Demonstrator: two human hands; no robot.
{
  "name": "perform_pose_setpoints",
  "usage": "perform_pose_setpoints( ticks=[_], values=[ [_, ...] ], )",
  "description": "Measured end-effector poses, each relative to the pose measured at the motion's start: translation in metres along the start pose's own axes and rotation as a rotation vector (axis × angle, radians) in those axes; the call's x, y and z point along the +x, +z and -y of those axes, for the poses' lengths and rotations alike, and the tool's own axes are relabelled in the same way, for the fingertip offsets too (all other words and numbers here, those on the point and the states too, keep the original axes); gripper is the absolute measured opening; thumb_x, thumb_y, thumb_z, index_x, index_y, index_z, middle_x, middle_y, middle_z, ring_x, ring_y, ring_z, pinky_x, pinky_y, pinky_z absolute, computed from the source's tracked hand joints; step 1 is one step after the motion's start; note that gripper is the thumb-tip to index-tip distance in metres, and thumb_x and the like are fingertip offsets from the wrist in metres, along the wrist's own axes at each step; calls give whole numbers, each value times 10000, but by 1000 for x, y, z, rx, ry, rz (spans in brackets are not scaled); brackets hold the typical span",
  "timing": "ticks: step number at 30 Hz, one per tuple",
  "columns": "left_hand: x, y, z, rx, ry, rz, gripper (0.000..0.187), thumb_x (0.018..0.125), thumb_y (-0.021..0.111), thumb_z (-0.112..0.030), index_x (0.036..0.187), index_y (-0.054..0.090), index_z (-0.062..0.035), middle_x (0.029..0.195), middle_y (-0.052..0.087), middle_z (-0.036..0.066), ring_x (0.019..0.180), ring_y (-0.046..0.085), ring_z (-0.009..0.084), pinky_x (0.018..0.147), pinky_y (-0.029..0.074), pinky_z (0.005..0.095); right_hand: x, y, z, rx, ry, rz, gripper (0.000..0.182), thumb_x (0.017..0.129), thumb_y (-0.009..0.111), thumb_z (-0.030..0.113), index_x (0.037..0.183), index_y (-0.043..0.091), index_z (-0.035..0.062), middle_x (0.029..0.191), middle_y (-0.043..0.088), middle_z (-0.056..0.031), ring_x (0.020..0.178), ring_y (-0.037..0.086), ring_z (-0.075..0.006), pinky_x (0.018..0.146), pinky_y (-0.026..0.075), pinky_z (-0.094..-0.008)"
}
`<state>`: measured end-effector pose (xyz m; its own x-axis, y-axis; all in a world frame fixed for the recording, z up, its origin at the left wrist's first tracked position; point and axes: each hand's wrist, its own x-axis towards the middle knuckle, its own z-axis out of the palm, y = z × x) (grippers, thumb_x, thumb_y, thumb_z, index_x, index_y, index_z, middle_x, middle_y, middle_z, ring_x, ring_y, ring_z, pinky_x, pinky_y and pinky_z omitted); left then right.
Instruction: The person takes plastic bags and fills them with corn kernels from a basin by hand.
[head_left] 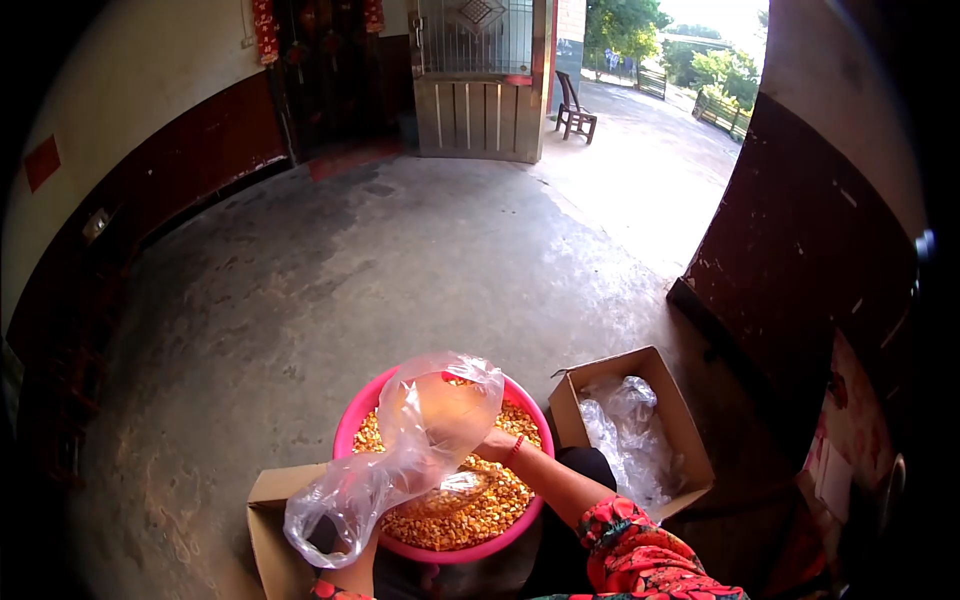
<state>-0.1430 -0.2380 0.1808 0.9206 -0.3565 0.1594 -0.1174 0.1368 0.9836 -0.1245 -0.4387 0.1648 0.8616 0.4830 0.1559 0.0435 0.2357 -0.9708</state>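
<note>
A clear plastic bag stretches over a pink basin filled with yellow-orange corn kernels. My right hand, with a red bracelet at the wrist, reaches in from the right and closes on the bag, its fingertips covered by the plastic. Skin shows blurred through the bag's raised upper part. My left forearm comes up from the bottom beside the bag's loose lower end. Plastic covers my left hand, so its fingers cannot be made out.
An open cardboard box holding crumpled clear plastic bags stands right of the basin. Another cardboard box is at the left. Beyond the concrete floor, a metal door stands by the doorway, with a wooden chair outside.
</note>
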Motion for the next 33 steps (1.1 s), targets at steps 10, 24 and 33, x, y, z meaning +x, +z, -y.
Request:
perform_pose_setpoints(
  ticks=[10,24,33],
  values=[
    [16,11,-11,-84,31,67,242,912,556,-283,847,550,-51,719,550,66,748,571,188,773,468,323,8,4,-23,396,59,167,282,953,430,289,1008,583,59,964,592,-27,848,576,-93,740,501,-254],
    [37,34,-47,-268,77,-37,306,928,537,-310,764,518,-52,604,477,27,641,534,152,757,463,326,14,17,10,608,274,-17,347,975,381,366,1013,534,57,935,584,-37,873,563,-104,810,463,-258],
    [37,32,-26,-411,-40,-151,171,917,558,-193,839,574,-41,591,455,-21,513,428,76,560,422,238,12,-9,13,86,199,-42,414,832,536,199,1206,492,28,1081,557,-34,1035,501,-126,886,399,-284]
  ],
)
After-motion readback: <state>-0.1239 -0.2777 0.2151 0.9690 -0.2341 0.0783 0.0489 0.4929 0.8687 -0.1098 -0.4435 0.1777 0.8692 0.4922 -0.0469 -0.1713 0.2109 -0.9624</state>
